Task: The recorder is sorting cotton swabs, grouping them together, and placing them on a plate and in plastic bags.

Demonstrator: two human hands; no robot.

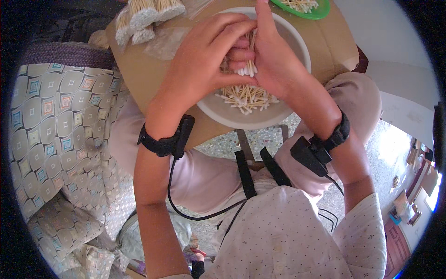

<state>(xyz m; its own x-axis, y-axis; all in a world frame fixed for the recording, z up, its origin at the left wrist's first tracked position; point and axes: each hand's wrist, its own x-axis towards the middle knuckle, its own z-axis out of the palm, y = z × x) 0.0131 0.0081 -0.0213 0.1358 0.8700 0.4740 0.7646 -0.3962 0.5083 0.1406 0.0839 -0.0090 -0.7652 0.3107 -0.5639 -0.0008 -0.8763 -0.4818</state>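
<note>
Between my two hands is a small bunch of cotton swabs [248,69], its white tips pointing down toward me. My right hand [277,55] has its fingers curled round the bunch and its thumb stretched up. From the other side, my left hand [200,58] arches over and cups the same bunch, partly hiding it. Both hands are over a round white bowl [246,122]. Loose cotton swabs [248,98] lie heaped in its near part; the hands cover much of the rest.
The bowl stands on a brown cardboard-like surface [134,69]. Bundled cotton swabs [144,16] lie at the far left, near clear plastic bags [169,42]. A green dish [320,13] with more swabs is at the far right. Patterned cloth [60,116] hangs at left.
</note>
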